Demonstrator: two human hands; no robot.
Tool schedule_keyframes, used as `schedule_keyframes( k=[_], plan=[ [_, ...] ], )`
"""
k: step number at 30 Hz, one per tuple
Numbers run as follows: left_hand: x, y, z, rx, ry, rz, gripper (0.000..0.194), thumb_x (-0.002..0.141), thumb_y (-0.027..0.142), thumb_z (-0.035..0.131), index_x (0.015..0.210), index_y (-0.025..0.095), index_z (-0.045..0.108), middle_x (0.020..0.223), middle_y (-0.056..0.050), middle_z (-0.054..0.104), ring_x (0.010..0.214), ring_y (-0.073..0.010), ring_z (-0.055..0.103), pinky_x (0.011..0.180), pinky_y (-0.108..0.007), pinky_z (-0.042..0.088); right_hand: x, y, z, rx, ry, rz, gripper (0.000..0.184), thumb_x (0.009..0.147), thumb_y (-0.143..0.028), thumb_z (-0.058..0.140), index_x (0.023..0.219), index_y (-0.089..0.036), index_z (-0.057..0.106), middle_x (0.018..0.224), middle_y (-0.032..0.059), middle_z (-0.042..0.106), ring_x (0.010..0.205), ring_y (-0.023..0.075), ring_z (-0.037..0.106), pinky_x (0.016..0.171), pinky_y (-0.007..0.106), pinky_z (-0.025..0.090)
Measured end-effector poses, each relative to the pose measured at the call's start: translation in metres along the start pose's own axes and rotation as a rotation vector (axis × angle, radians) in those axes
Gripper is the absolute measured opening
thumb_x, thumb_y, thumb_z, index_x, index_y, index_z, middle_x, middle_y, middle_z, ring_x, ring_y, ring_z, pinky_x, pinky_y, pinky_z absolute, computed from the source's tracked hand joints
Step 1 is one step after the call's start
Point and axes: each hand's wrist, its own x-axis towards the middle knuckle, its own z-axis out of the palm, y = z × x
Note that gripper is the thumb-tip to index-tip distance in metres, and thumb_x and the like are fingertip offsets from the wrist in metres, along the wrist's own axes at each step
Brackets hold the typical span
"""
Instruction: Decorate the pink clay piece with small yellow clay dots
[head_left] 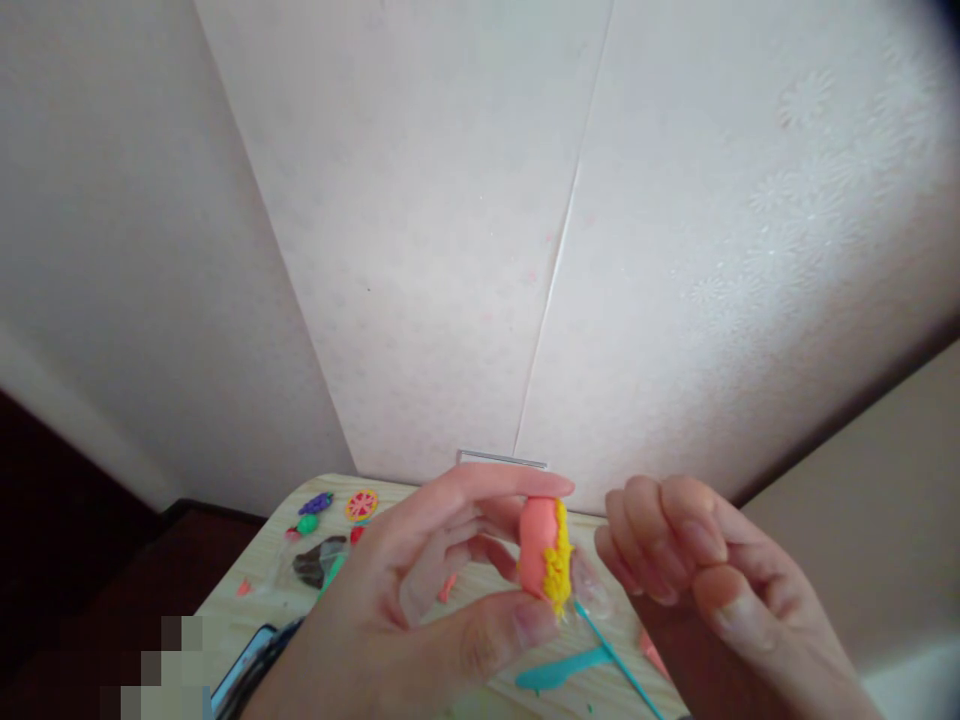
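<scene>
Between its thumb and fingertips, my left hand (390, 590) grips a thick clay piece (537, 550), salmon pink with a rough, crumbly yellow layer along its right side. My right hand (697, 560) is raised just to the right, apart from the piece. Its fingers are curled and the thumb presses against the index finger; anything pinched there is too small or hidden to make out. Below the hands on the table lie a flat turquoise modelling tool (562, 668) and a thin turquoise stick (619, 662) that crosses its end.
On the table's left (225, 620) are a purple grape-like clay figure (316, 503), a round citrus-slice figure (361, 505), a green clay ball (307, 523) and dark brown clay (315, 565). A phone (244, 662) lies at the near left edge. A pale wall (450, 250) stands behind.
</scene>
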Motion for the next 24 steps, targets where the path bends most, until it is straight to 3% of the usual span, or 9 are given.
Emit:
schedule_keyframes(
  k=[5, 8, 12, 16, 21, 24],
  plan=[
    [-0.001, -0.001, 0.002, 0.004, -0.052, -0.09, 0.039, 0.076, 0.046, 0.074, 0.114, 0.039, 0.068, 0.105, 0.002, 0.069, 0.107, -0.0219, 0.059, 0.1, -0.04, 0.042, -0.004, -0.003, -0.005, -0.195, -0.006, -0.188, 0.021, 0.085, -0.043, 0.064, 0.074, -0.027, 0.069, 0.067, -0.0012, 0.048, 0.062, 0.0129, 0.046, 0.054, 0.026, 0.041],
    [-0.001, -0.002, 0.004, -0.029, -0.09, -0.092, 0.041, 0.077, 0.044, 0.074, 0.117, 0.037, 0.064, 0.103, 0.003, 0.068, 0.105, -0.0203, 0.059, 0.099, -0.038, 0.042, -0.005, -0.005, -0.006, -0.236, -0.043, -0.234, 0.017, 0.083, -0.041, 0.067, 0.075, -0.027, 0.069, 0.071, -0.0014, 0.05, 0.063, 0.0123, 0.049, 0.053, 0.025, 0.042],
    [0.0, -0.004, 0.007, -0.07, -0.096, -0.054, 0.029, 0.078, 0.036, 0.075, 0.103, 0.03, 0.062, 0.096, 0.004, 0.068, 0.099, -0.0161, 0.06, 0.091, -0.032, 0.043, -0.005, -0.007, -0.005, -0.308, -0.026, -0.213, 0.002, 0.082, -0.03, 0.07, 0.081, -0.029, 0.07, 0.073, -0.0012, 0.054, 0.064, 0.0127, 0.054, 0.052, 0.024, 0.045],
    [-0.001, 0.001, 0.01, -0.044, -0.059, -0.077, 0.024, 0.078, 0.031, 0.073, 0.1, 0.03, 0.065, 0.096, 0.006, 0.069, 0.098, -0.0137, 0.061, 0.09, -0.026, 0.044, -0.006, -0.008, -0.004, -0.399, 0.013, -0.308, 0.017, 0.091, -0.034, 0.058, 0.085, -0.029, 0.073, 0.073, 0.0007, 0.057, 0.066, 0.0136, 0.056, 0.053, 0.024, 0.044],
    [-0.006, 0.012, 0.014, 0.056, 0.012, -0.2, 0.022, 0.08, 0.041, 0.07, 0.102, 0.036, 0.07, 0.102, 0.006, 0.073, 0.109, -0.0184, 0.061, 0.093, -0.028, 0.047, -0.006, -0.004, -0.005, -0.458, 0.024, -0.42, 0.008, 0.086, -0.031, 0.066, 0.085, -0.029, 0.074, 0.073, 0.0003, 0.054, 0.071, 0.0141, 0.052, 0.058, 0.025, 0.044],
    [-0.006, 0.011, 0.014, 0.102, 0.057, -0.217, 0.028, 0.077, 0.049, 0.07, 0.102, 0.037, 0.072, 0.107, 0.005, 0.074, 0.109, -0.023, 0.063, 0.091, -0.031, 0.051, -0.004, -0.004, -0.003, -0.469, -0.007, -0.408, 0.007, 0.083, -0.033, 0.07, 0.086, -0.032, 0.076, 0.069, 0.0005, 0.053, 0.07, 0.0151, 0.048, 0.058, 0.027, 0.042]
  ],
)
